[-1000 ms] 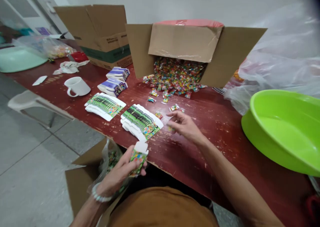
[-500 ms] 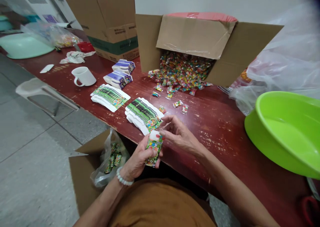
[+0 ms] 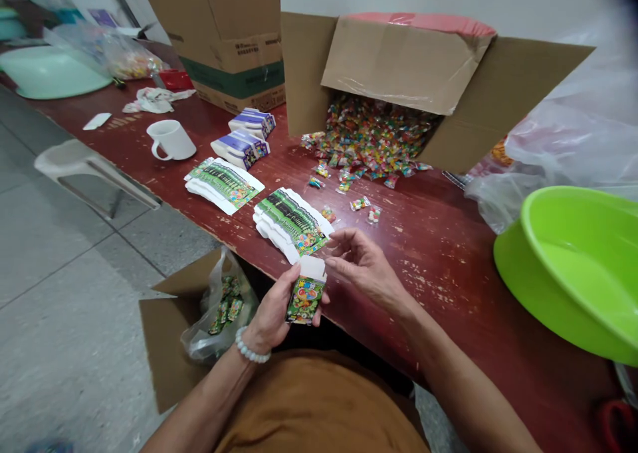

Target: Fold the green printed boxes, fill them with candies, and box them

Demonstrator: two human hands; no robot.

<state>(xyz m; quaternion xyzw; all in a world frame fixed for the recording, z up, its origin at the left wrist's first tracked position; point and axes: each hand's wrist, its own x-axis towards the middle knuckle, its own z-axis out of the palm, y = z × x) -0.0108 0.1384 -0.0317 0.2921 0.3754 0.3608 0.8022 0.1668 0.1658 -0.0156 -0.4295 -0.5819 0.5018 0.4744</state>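
Note:
My left hand (image 3: 276,307) is wrapped round a small green printed candy box (image 3: 305,299), held upright above the table's front edge. Its white top flap (image 3: 313,268) stands up. Close to the flap's right side is my right hand (image 3: 363,267), thumb and curled fingers apart, with nothing visible between them; whether the thumb touches the flap is unclear. Just beyond the hands lies a fanned stack of flat green cartons (image 3: 292,220), and a second stack of flat green cartons (image 3: 224,184) rests to its left. A few wrapped candies (image 3: 359,203) are scattered past my right hand.
A cardboard box on its side (image 3: 399,61) spills wrapped candies (image 3: 373,137) onto the red table (image 3: 423,240). Purple cartons (image 3: 240,149), a white mug (image 3: 171,140) and a green basin (image 3: 573,273) stand around. Below left, a lined carton (image 3: 169,337) holds filled green boxes.
The red and blue-green candy at the box's mouth no longer shows. My right hand has drawn slightly away from the box, and its fingers have parted. The view has shifted a little.

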